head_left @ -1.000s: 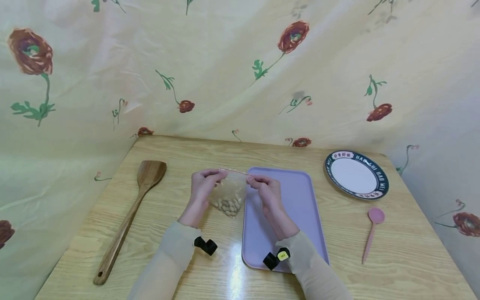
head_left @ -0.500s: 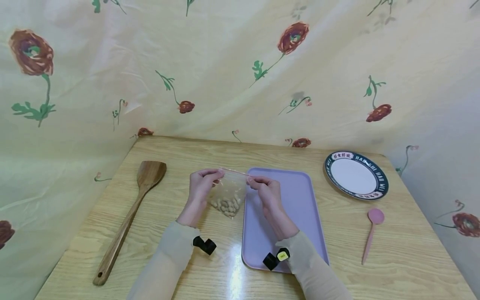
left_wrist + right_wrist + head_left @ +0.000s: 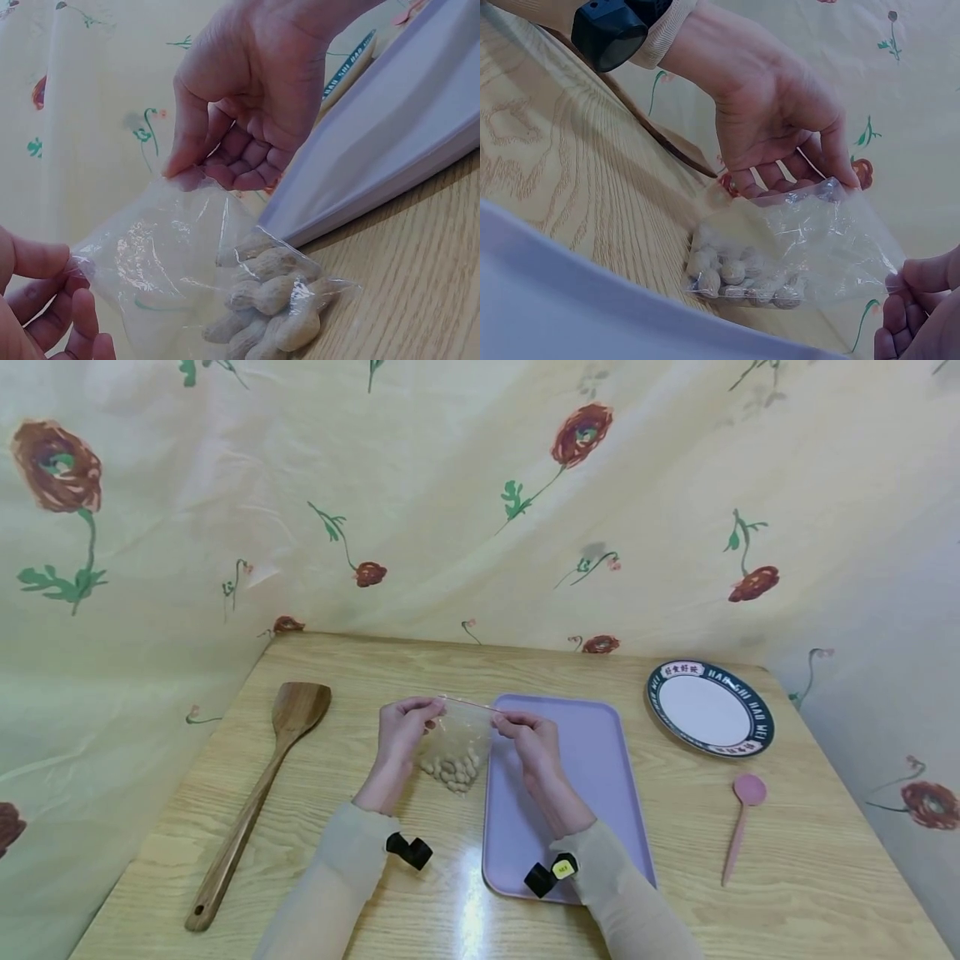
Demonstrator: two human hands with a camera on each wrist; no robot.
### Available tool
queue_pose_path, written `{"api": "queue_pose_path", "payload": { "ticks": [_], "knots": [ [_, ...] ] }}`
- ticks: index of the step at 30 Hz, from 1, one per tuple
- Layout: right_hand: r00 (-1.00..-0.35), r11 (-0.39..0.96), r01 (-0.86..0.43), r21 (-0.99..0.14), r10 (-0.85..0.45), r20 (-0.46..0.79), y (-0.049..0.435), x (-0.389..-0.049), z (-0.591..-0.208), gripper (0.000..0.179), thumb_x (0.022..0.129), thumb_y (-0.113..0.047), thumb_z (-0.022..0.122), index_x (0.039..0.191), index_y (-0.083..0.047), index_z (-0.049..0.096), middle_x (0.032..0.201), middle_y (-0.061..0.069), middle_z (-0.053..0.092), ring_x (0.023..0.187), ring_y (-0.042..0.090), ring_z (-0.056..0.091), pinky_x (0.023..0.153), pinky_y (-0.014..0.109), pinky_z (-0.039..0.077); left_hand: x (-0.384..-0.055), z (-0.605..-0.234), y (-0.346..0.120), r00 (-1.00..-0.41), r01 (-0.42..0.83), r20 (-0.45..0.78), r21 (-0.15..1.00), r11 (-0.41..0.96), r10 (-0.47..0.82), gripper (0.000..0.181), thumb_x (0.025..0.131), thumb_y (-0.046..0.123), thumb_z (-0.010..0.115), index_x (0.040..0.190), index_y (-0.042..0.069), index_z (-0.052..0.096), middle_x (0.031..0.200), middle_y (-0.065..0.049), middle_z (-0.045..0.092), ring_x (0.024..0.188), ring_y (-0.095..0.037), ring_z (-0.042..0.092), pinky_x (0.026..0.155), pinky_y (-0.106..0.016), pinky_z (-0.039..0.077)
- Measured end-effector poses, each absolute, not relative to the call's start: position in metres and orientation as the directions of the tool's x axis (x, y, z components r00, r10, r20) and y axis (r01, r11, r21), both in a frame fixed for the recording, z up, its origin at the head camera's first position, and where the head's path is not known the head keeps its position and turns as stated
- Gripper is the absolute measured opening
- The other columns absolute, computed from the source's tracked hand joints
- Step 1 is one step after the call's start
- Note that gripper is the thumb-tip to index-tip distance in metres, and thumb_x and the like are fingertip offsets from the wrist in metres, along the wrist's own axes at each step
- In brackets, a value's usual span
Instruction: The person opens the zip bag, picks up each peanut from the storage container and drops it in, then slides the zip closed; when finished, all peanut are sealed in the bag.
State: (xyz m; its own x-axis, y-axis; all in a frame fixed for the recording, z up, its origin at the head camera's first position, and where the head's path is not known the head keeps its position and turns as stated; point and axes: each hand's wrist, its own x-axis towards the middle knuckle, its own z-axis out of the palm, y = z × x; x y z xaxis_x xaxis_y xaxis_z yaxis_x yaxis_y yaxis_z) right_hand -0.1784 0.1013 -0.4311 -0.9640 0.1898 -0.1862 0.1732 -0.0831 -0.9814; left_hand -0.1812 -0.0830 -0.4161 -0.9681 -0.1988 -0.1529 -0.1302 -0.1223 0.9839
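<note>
A clear zip bag [image 3: 467,732] with a thin red line along its top hangs between both hands. Several unshelled peanuts [image 3: 274,292] lie bunched in its lower part. My left hand [image 3: 401,731] pinches one top corner between thumb and fingers. At the opposite corner my right hand [image 3: 531,742] pinches the bag the same way, with that forearm over the lilac tray [image 3: 592,768]. Between the two pinches the bag's top edge is drawn straight. In the right wrist view the peanuts [image 3: 735,274] show through the film beyond the tray's edge.
To the left a wooden spatula [image 3: 255,802] lies lengthwise on the wood-grain table [image 3: 360,664]. At the far right sit a plate [image 3: 708,708] with a dark green lettered rim and a pink spoon [image 3: 742,822]. A flowered cloth [image 3: 442,502] hangs behind the table.
My left hand has shifted very slightly left, and the bag's top edge looks a little tauter. Both hands keep their pinch on the bag.
</note>
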Motion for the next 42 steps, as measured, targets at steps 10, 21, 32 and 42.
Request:
{"api": "queue_pose_path", "payload": {
  "ticks": [10, 21, 32, 42],
  "knots": [
    [-0.965, -0.073, 0.189, -0.979, 0.169, -0.199, 0.1, -0.18, -0.435, 0.018, 0.089, -0.009, 0.075, 0.101, 0.004, 0.076, 0.082, 0.002, 0.074, 0.076, 0.015, 0.064, 0.084, 0.042, 0.051, -0.179, -0.421, -0.084, -0.971, -0.071, -0.089, 0.994, -0.086, -0.224, 0.017, 0.093, 0.01, 0.071, 0.097, -0.005, 0.074, 0.082, -0.004, 0.072, 0.07, -0.015, 0.06, 0.069, -0.029, 0.053],
    [-0.98, 0.155, 0.197, -0.968, 0.055, -0.19, 0.101, -0.197, -0.432, 0.017, 0.09, -0.017, 0.075, 0.099, -0.002, 0.077, 0.075, -0.001, 0.065, 0.069, 0.014, 0.054, 0.067, 0.03, 0.045, -0.185, -0.429, -0.089, -0.968, -0.069, -0.047, 0.994, 0.081, -0.245, 0.019, 0.097, 0.012, 0.066, 0.104, -0.004, 0.071, 0.092, -0.011, 0.069, 0.081, -0.018, 0.062, 0.069, -0.024, 0.052],
    [-0.976, 0.257, 0.211, -0.943, 0.001, -0.218, 0.105, -0.218, -0.434, 0.02, 0.091, -0.013, 0.073, 0.099, 0.007, 0.073, 0.07, 0.002, 0.064, 0.063, 0.009, 0.054, 0.06, 0.022, 0.043, -0.209, -0.427, -0.099, -0.988, -0.15, -0.149, 0.925, 0.35, -0.03, 0.023, 0.103, 0.014, 0.055, 0.111, -0.005, 0.065, 0.099, -0.015, 0.066, 0.084, -0.021, 0.062, 0.072, -0.027, 0.052],
    [-0.956, 0.236, 0.256, -0.937, -0.079, -0.281, 0.131, -0.234, -0.426, 0.033, 0.099, -0.009, 0.061, 0.122, 0.014, 0.062, 0.091, 0.013, 0.071, 0.075, 0.013, 0.065, 0.077, 0.028, 0.055, -0.229, -0.422, -0.118, -0.993, -0.107, -0.116, 0.847, 0.521, -0.015, 0.03, 0.104, 0.022, 0.052, 0.119, -0.002, 0.062, 0.11, -0.017, 0.064, 0.099, -0.029, 0.059, 0.086, -0.039, 0.049]
  ]
}}
